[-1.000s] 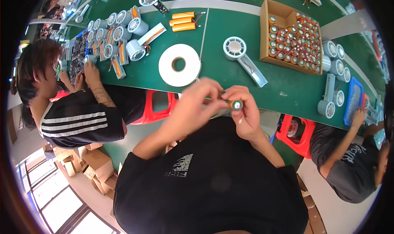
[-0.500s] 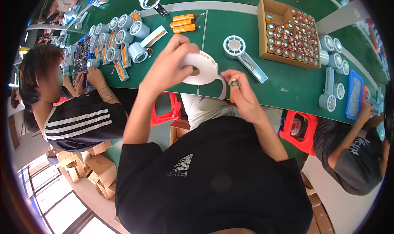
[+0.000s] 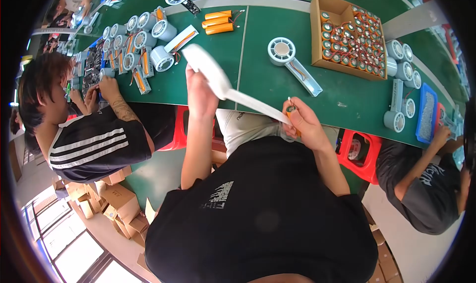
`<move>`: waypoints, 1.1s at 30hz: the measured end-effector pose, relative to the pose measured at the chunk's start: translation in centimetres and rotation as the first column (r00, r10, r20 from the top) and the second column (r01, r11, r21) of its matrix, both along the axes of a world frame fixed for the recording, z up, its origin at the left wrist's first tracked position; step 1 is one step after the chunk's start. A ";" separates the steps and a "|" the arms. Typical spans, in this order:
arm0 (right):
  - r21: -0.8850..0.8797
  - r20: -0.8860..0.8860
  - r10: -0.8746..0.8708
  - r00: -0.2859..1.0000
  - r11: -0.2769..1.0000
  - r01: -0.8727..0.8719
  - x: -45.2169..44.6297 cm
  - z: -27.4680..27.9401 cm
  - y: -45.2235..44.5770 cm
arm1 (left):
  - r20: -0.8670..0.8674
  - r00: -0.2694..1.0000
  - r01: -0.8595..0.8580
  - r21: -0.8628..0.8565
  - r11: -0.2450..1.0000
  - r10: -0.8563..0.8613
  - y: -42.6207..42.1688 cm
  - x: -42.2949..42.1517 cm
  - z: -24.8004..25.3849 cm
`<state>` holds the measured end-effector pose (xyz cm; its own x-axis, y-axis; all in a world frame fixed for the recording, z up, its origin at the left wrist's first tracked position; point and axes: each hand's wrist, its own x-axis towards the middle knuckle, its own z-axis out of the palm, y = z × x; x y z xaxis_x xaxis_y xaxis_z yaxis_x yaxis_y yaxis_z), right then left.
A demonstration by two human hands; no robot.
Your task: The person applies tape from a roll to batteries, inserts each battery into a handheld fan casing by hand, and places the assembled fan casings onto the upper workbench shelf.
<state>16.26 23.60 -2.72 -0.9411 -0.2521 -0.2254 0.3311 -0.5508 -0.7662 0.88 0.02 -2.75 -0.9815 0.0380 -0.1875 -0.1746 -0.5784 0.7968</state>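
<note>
My left hand (image 3: 202, 95) is closed on a roll of white tape (image 3: 206, 69), tilted and smeared by motion. From the roll a white strip (image 3: 258, 106) stretches taut down to my right hand (image 3: 308, 125). That hand is wrapped round an orange cylindrical battery (image 3: 291, 111), mostly hidden by the fingers; the strip's end meets it there. Beyond my hands on the green table lies a light-blue fan unit (image 3: 281, 52) with its long handle open, showing wires inside. Several orange batteries (image 3: 218, 22) rest at the back left.
A cardboard box (image 3: 317, 32) holds many wired batteries at the back right. Fan units (image 3: 144, 40) crowd the left, with more (image 3: 396, 119) at right beside a blue tray (image 3: 426, 114). Co-workers sit on both sides; red stools (image 3: 359, 156) stand under the table edge.
My left hand has turned the tape roll and drawn it left, while my right hand moved slightly down and right. The slack, curled strip is now longer and straight.
</note>
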 end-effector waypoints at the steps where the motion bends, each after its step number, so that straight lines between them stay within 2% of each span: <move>1: 0.037 -0.016 -0.011 1.000 0.999 0.011 0.3 0.2 0.1 | 0.089 0.996 -0.007 0.282 0.959 -0.019 -0.2 -0.1 0.0; 2: 0.073 -0.026 -0.019 0.999 0.997 0.021 0.8 0.4 0.2 | 0.176 0.983 -0.045 0.538 0.842 -0.060 -0.6 0.1 -0.1; 3: 0.110 -0.040 -0.026 0.999 0.994 0.030 1.1 0.8 0.3 | 0.246 0.962 -0.108 0.746 0.657 -0.121 -0.9 0.2 -0.1; 4: 0.148 -0.057 -0.030 0.998 0.988 0.038 1.1 1.3 0.5 | 0.290 0.937 -0.188 0.887 0.421 -0.195 -1.0 0.2 0.0; 5: 0.237 -0.131 -0.045 0.990 0.969 0.076 1.0 2.0 0.6 | 0.293 0.936 -0.191 0.889 0.416 -0.197 -1.2 0.4 0.1; 6: 0.319 -0.205 -0.053 0.977 0.940 0.118 0.9 2.8 0.7 | 0.232 0.951 -0.122 0.889 0.440 -0.205 -1.2 0.7 0.9; 7: 0.324 -0.202 -0.054 0.978 0.939 0.119 0.9 3.1 1.1 | 0.168 0.962 -0.050 0.884 0.464 -0.217 -1.2 0.8 1.8; 9: 0.356 -0.566 -0.249 0.786 0.785 0.506 1.1 3.3 2.4 | 0.039 0.967 0.098 0.855 0.508 -0.252 -1.3 0.7 2.9; 11: 0.381 -0.575 -0.379 0.725 0.660 0.647 2.1 4.3 4.8 | -0.069 0.965 0.196 0.832 0.519 -0.255 -2.2 0.4 2.6; 12: 0.387 -0.569 -0.382 0.728 0.657 0.647 2.7 4.1 5.9 | -0.061 0.964 0.192 0.834 0.518 -0.259 -2.6 0.2 2.5; 14: 0.491 -0.547 -0.516 0.660 0.441 0.751 3.5 3.3 7.9 | -0.381 0.907 0.347 0.427 0.835 -0.181 -3.2 -0.3 3.2; 16: 0.580 -0.490 -0.577 0.653 0.343 0.739 3.7 1.4 9.2 | -0.521 0.844 0.313 0.282 0.907 -0.129 -3.2 -0.4 5.3; 17: 0.584 -0.485 -0.586 0.649 0.336 0.739 3.8 0.4 9.6 | -0.563 0.812 0.386 0.325 0.864 -0.151 -4.1 -1.0 6.0; 19: 0.722 -0.533 -0.463 0.709 0.189 0.666 3.6 -0.9 10.3 | -0.452 0.891 0.205 0.487 0.849 0.045 -4.7 -1.3 7.1; 20: 0.723 -0.587 -0.422 0.691 0.110 0.682 3.5 -1.1 10.8 | -0.470 0.865 -0.079 0.217 0.973 0.175 -4.2 -1.3 7.7; 21: 0.722 -0.631 -0.385 0.674 0.028 0.692 3.1 -0.8 10.7 | -0.529 0.806 -0.356 -0.077 0.931 0.265 -3.1 -1.1 8.9; 26: 0.581 -0.814 -0.151 0.561 -0.170 0.796 2.4 -1.9 12.1 | -0.566 0.811 -0.271 -0.145 0.952 0.145 -2.1 -1.2 10.0; 27: 0.565 -0.823 -0.166 0.544 -0.129 0.815 2.4 -0.9 11.5 | -0.562 0.820 -0.231 -0.156 0.960 0.106 -2.5 -1.7 10.1; 29: 0.553 -0.832 -0.147 0.535 -0.152 0.819 2.1 -0.6 11.5 | -0.673 0.738 -0.172 -0.139 0.975 0.035 -3.1 -3.3 10.8; 32: 0.551 -0.834 -0.141 0.533 -0.190 0.812 2.5 -0.8 11.0 | -0.715 0.699 -0.154 -0.185 0.971 -0.026 -1.4 -4.3 12.5; 33: 0.551 -0.834 -0.141 0.533 -0.199 0.810 2.6 -1.0 11.1 | -0.707 0.707 -0.201 -0.198 0.959 0.002 -0.3 -4.4 13.1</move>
